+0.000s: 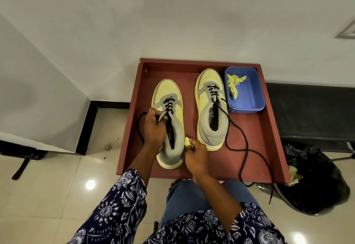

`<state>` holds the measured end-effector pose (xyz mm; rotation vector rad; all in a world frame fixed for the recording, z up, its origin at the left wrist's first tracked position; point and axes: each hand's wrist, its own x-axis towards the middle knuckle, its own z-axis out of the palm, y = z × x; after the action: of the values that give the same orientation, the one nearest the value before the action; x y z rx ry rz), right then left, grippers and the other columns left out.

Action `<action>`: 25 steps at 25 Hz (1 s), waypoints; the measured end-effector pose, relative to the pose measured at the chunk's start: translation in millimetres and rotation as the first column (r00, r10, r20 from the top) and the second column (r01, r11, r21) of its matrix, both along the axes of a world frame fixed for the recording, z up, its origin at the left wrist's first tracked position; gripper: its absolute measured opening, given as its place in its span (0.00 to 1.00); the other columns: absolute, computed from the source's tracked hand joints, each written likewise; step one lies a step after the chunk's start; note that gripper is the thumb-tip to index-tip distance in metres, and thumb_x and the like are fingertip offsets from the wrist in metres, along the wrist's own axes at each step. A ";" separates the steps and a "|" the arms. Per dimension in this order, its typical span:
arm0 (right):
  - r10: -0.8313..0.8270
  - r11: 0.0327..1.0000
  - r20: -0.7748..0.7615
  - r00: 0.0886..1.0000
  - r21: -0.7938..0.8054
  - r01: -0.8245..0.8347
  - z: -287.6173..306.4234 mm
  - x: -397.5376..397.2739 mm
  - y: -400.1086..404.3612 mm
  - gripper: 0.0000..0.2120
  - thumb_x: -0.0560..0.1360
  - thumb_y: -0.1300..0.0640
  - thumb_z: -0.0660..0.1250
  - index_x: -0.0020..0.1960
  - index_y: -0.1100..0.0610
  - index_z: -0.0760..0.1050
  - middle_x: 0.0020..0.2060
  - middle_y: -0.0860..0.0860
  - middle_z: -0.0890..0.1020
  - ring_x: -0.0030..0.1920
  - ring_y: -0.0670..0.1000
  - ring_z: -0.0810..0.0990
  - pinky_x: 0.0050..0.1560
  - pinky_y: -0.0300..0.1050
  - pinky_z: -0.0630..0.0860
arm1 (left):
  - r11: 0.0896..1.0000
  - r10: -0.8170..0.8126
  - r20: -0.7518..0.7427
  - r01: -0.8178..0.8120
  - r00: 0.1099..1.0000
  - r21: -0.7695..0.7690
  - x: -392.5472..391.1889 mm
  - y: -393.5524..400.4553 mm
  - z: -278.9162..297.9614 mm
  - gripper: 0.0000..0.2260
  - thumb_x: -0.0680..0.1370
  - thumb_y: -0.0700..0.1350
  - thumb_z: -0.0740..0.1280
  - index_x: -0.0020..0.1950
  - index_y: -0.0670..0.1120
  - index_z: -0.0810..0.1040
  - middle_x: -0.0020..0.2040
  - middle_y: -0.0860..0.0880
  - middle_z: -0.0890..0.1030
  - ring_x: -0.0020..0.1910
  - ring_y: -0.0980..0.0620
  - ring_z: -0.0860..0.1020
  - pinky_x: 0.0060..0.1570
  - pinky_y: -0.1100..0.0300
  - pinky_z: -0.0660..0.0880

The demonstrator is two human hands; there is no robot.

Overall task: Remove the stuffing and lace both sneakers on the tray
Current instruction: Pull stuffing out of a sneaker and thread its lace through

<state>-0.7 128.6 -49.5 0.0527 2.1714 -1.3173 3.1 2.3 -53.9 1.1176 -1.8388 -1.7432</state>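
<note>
Nearest, right hand (196, 157) clenched in a grip on a small wad of pale yellow crumpled paper stuffing (187, 141), just beside the heel collar of the near yellow and grey sneaker (170, 128); probably pulled out a moment from the shoe mouth, so held low and close for carrying away. Left of this grip, left hand (154, 126) curled around the grey tongue and collar, likely to keep the shoe steady and its mouth wide. Black lace (139, 126) looping out left of that grip, only half threaded. Beyond both grips, second yellow and grey sneaker (211, 107) upright on the dark red wooden tray (269, 128), mouth looking empty, long black lace (244, 147) trailing off the near edge. Farthest, blue plastic rectangular tub (249, 97) holding earlier yellow stuffing (233, 85), seemingly the drop place.
</note>
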 end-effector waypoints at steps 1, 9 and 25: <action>-0.007 1.000 -0.003 1.000 -0.009 0.007 -0.2 2.5 2.2 0.19 0.74 0.71 0.56 0.58 0.59 0.77 0.44 0.51 0.81 0.45 0.49 0.76 0.47 0.40 0.71 | 1.000 0.014 -0.002 -0.014 1.000 0.022 -1.9 1.1 -0.2 0.08 0.78 0.38 0.62 0.40 0.47 0.68 0.37 0.49 0.73 0.36 0.54 0.72 0.38 0.61 0.72; -0.203 0.979 -0.021 0.979 0.019 0.203 -11.9 18.0 8.8 0.13 0.70 0.71 0.57 0.43 0.59 0.78 0.40 0.56 0.78 0.40 0.51 0.71 0.42 0.44 0.71 | 0.981 0.151 -0.033 -0.146 0.988 0.126 -19.2 21.7 4.4 0.08 0.78 0.37 0.62 0.42 0.48 0.68 0.39 0.48 0.74 0.37 0.55 0.73 0.35 0.65 0.72; -0.460 0.864 0.167 0.872 -0.141 0.483 4.4 16.4 10.7 0.13 0.75 0.66 0.61 0.56 0.58 0.79 0.47 0.51 0.83 0.47 0.51 0.80 0.53 0.47 0.77 | 0.972 -0.183 -0.013 0.183 0.983 0.146 0.0 8.3 11.6 0.12 0.74 0.34 0.67 0.54 0.44 0.71 0.48 0.50 0.78 0.49 0.54 0.77 0.52 0.58 0.74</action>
<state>15.8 139.3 -45.1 0.6202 1.9890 -1.7210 3.0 10.7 -42.3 1.0288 -1.8922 -2.0103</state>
